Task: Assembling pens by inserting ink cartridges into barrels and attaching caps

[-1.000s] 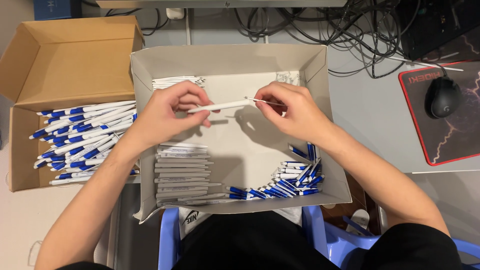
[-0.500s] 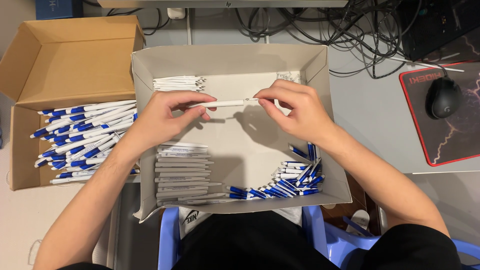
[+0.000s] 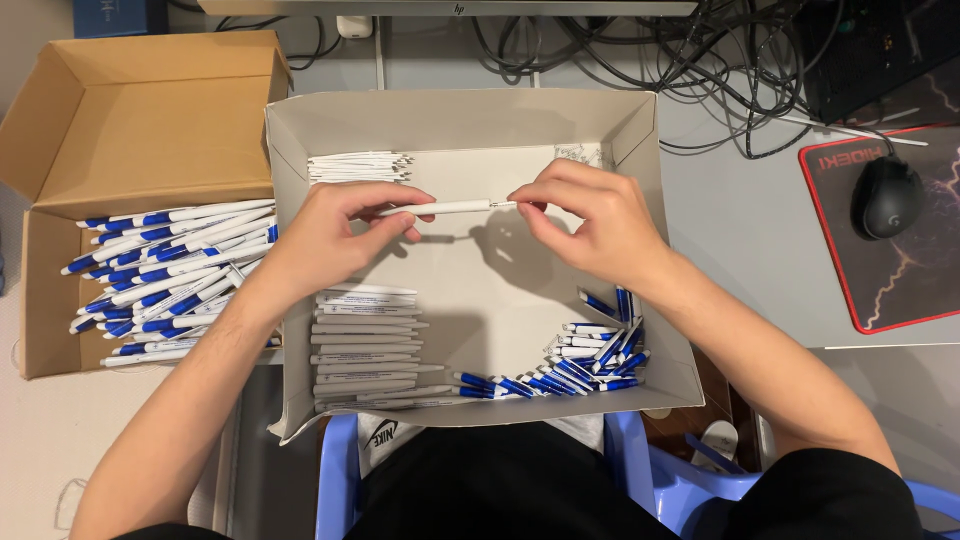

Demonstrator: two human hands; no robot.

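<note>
My left hand [image 3: 335, 235] and my right hand [image 3: 590, 222] hold one white pen barrel [image 3: 445, 208] level between them over a shallow grey cardboard tray [image 3: 450, 120]. The left fingers pinch its left end, the right fingertips pinch its right end. Below the left hand lies a stack of white barrels [image 3: 365, 345]. A second small bundle of white barrels [image 3: 355, 167] lies at the tray's back left. Several blue and white pen parts [image 3: 570, 365] are heaped in the tray's front right corner.
A brown cardboard box [image 3: 120, 110] at the left holds several finished blue and white pens [image 3: 170, 270]. At the right a black mouse [image 3: 885, 195] sits on a red-edged mat [image 3: 930, 290]. Cables [image 3: 640, 50] run along the back. A blue chair [image 3: 640, 480] is below.
The pen barrel sits slightly lower and more level between my hands, and my right fingertips have closed in on its right end. The hands have hardly shifted otherwise.
</note>
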